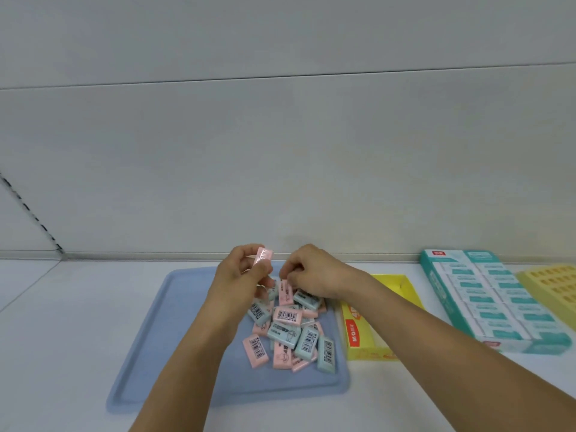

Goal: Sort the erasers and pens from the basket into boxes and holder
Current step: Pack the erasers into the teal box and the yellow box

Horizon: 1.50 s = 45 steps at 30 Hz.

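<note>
A heap of several pink and pale green erasers [288, 330] lies on a blue tray [162, 353] in front of me. My left hand [241, 275] is raised over the tray's far end and grips a pink eraser [263, 257] upright between thumb and fingers. My right hand [311, 272] hovers beside it with fingers curled down onto the top of the heap, pinching at an eraser there; which eraser it has is hidden by the fingers. An open yellow box [358, 338] stands right of the tray, partly behind my right forearm.
A teal box [492, 307] filled with rows of white-and-teal erasers lies further right. A yellow holder with a grid of holes [551, 285] sits at the right edge. A grey wall rises just behind the white tabletop.
</note>
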Each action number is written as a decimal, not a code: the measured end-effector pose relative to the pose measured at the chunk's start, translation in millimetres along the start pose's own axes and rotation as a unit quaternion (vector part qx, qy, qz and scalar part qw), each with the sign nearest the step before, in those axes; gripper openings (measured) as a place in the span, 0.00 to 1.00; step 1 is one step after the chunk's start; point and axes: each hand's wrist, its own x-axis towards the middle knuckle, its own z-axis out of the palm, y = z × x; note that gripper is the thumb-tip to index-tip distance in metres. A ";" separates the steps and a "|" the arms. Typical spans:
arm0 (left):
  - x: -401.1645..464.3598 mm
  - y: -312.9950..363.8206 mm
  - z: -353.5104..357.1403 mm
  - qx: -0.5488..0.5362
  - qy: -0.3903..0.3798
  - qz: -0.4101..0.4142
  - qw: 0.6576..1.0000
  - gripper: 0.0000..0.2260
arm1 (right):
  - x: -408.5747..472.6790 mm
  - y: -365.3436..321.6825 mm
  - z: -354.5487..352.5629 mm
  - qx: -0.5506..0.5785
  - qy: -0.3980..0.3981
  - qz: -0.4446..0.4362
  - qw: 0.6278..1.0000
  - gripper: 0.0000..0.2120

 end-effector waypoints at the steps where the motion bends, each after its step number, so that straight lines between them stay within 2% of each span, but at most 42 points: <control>1: 0.1 1.8 2.1 -0.030 -0.006 -0.010 0.999 0.07 | -1.5 -0.3 -0.3 -0.008 -0.003 -0.005 1.000 0.11; 7: -0.8 3.4 5.5 -0.143 -0.002 -0.068 0.987 0.05 | -8.5 2.2 3.2 -0.062 0.007 -0.020 0.998 0.10; 10: -2.2 0.9 6.0 -0.147 0.012 -0.083 0.986 0.04 | -5.4 -2.9 8.3 -0.121 -0.013 -0.013 0.992 0.16; 14: -8.2 1.1 4.4 -0.121 0.025 -0.081 0.989 0.02 | -0.4 -12.4 9.6 -0.116 -0.047 -0.005 0.992 0.12; 15: -10.1 1.3 2.8 -0.098 0.026 -0.076 0.992 0.02 | -1.1 -12.3 8.9 -0.099 -0.046 -0.005 0.994 0.11; 17: -13.3 1.1 -1.2 -0.053 0.030 -0.067 0.996 0.04 | -4.7 -8.8 5.5 -0.021 0.004 -0.011 1.000 0.08; 19: -15.2 1.1 -3.2 -0.016 0.022 -0.062 0.998 0.06 | -13.4 -7.3 -1.6 0.119 0.087 -0.014 0.989 0.06; 20: -17.0 2.5 -2.1 0.003 0.009 -0.057 0.998 0.06 | -18.9 -7.3 -6.7 0.206 0.112 -0.013 0.972 0.06; 22: -21.2 7.3 4.8 0.023 -0.025 -0.038 0.999 0.08 | -32.6 -7.0 -17.8 0.345 0.113 -0.008 0.932 0.06; 25: -23.0 16.1 18.4 0.015 -0.059 -0.010 0.998 0.09 | -54.5 -1.0 -29.9 0.401 0.088 -0.020 0.912 0.06; 27: -22.5 20.7 28.3 0.023 -0.079 -0.005 0.997 0.09 | -66.7 7.2 -35.9 0.340 0.109 -0.039 0.933 0.08; 29: -23.1 23.7 41.4 0.037 -0.102 -0.006 0.994 0.09 | -77.6 16.8 -42.6 0.162 0.167 -0.076 0.970 0.08; 31: -25.9 25.1 56.8 0.053 -0.121 -0.009 0.991 0.08 | -89.2 26.0 -49.8 -0.030 0.205 -0.110 0.972 0.05; 33: -28.8 23.9 68.2 0.091 -0.131 0.000 0.987 0.07 | -99.9 37.2 -55.8 -0.164 0.215 -0.098 0.958 0.05; 35: -29.8 18.9 72.1 0.196 -0.137 0.035 0.970 0.09 | -108.6 52.6 -59.3 -0.204 0.204 -0.045 0.956 0.07; 39: -36.1 13.9 77.1 0.467 -0.169 0.068 0.865 0.27 | -112.0 72.6 -52.8 -0.268 0.122 -0.004 0.956 0.13; 41: -37.5 11.3 79.2 0.505 -0.173 0.074 0.842 0.30 | -107.7 76.1 -46.3 -0.285 0.095 -0.001 0.954 0.14; 45: -37.4 10.8 77.4 0.508 -0.184 0.067 0.839 0.30 | -99.0 80.8 -38.4 -0.286 0.090 -0.004 0.954 0.11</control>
